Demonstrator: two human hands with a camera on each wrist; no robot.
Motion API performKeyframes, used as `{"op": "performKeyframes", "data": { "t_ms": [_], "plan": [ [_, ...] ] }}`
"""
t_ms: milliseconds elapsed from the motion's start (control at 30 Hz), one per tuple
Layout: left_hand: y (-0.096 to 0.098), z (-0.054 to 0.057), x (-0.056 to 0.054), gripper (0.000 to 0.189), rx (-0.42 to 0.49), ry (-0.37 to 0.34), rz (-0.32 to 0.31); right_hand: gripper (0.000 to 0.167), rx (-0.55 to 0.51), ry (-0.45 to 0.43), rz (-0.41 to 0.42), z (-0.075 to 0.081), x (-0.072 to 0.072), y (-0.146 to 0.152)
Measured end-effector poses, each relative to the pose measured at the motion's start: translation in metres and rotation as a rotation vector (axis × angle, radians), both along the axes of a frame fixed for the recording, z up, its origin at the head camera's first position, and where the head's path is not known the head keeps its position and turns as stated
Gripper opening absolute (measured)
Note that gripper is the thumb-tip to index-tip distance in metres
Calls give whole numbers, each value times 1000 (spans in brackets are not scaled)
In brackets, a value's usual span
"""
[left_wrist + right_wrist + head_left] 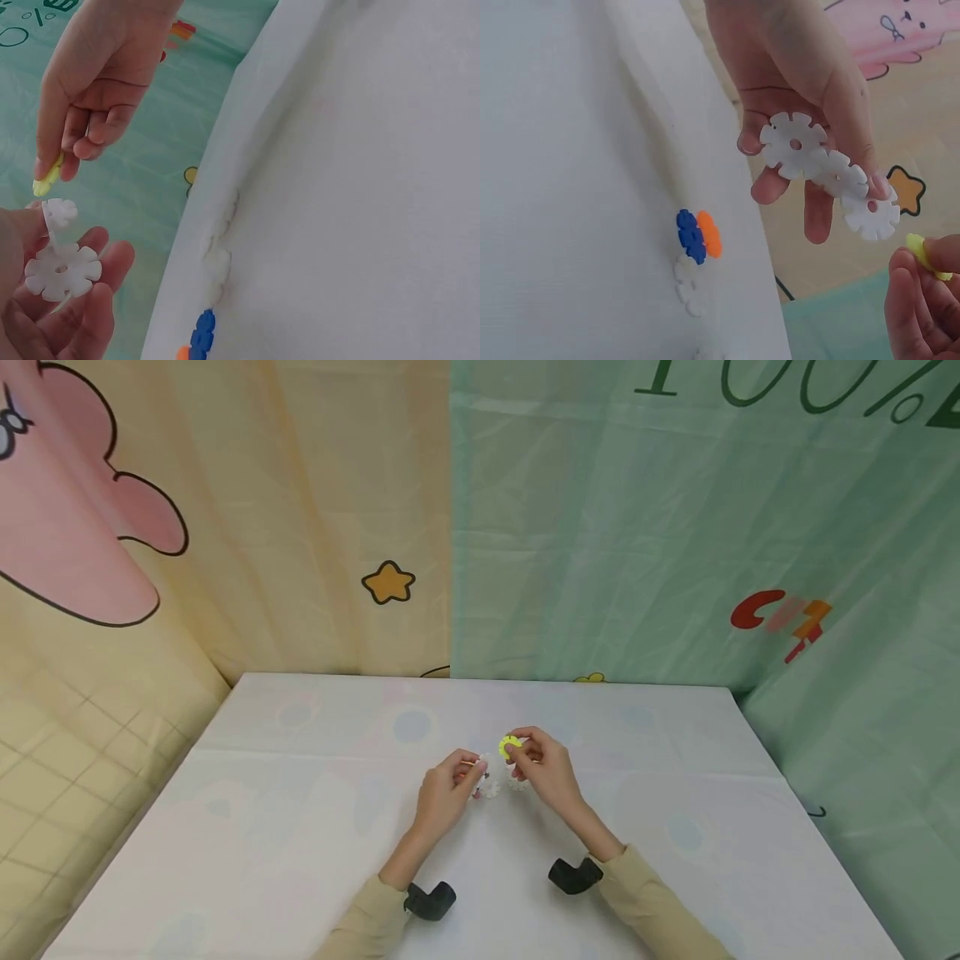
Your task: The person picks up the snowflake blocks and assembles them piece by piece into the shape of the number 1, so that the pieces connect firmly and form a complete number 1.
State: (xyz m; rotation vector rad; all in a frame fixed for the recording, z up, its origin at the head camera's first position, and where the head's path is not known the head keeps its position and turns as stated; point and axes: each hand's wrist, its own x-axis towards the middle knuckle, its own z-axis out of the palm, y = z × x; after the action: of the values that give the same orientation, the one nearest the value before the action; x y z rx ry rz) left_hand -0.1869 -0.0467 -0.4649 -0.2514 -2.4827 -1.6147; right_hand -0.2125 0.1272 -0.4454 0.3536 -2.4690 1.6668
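Between thumb and fingers my left hand (pixel 444 795) holds a short chain of white notched plastic discs (pixel 795 144), shaped like snowflake building pieces and slotted together. My right hand (pixel 550 770) pinches one yellow notched disc (pixel 508 746) between thumb and fingertip, close to the end of the white chain. A small gap shows between the yellow disc (pixel 928 259) and the nearest white disc in the right wrist view. The left thumb lies over part of that end disc. Fingers cover much of the yellow disc.
On the white-covered table (pixel 315 843) lie a blue disc (pixel 692 236), an orange disc (pixel 709 234) against it and several white discs (pixel 690 286). A yellow curtain (pixel 315 527) and a green curtain (pixel 570 527) hang behind the table.
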Motion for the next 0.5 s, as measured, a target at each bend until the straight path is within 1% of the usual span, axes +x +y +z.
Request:
{"op": "performKeyframes", "data": {
  "t_ms": [133,233,333,500],
  "plan": [
    [6,7,-2,21,0,18,-17,24,-23,32,-26,10,-4,-1],
    [9,10,-2,21,-8,32,-15,29,-42,46,-22,15,-6,-2],
    [11,10,-2,22,-21,53,-8,29,-59,51,-17,17,-8,-3],
    [12,8,-3,24,-37,85,6,25,-65,36,-20,19,-7,-6]
  ]
}}
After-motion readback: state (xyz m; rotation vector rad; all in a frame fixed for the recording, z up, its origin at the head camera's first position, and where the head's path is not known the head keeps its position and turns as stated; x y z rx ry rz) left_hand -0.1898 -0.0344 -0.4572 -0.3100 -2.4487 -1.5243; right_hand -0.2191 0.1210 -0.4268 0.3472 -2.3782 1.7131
